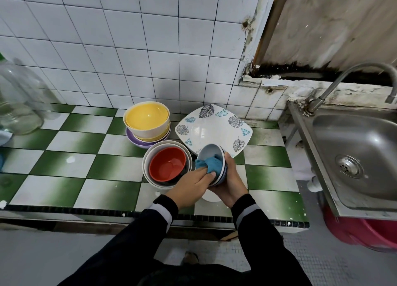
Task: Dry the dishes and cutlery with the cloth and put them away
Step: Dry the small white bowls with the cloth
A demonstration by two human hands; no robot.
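At the centre of the frame, just above the counter's near edge, the right hand cups a pale bowl from behind and tilts it toward the camera. The left hand bunches the blue cloth and pushes it into the bowl's hollow. Both hands are thus closed, one round the bowl and one round the cloth, meeting at the bowl. Blue rims show behind the held bowl, so it may be more than one nested, though I cannot tell. Drying looks to be under way and far from finished, and nothing appears put away. To the left of the hands a red bowl sits inside a dark one and two white ones, four by my count. Above it a yellow bowl tops a second yellow rim and a purple dish, three in all. One square leaf-patterned plate lies at centre right, and a white piece shows partly under the wrists. There is one cloth, and no cutlery is in sight. The sink stands at the right edge and a glass jar at the left.
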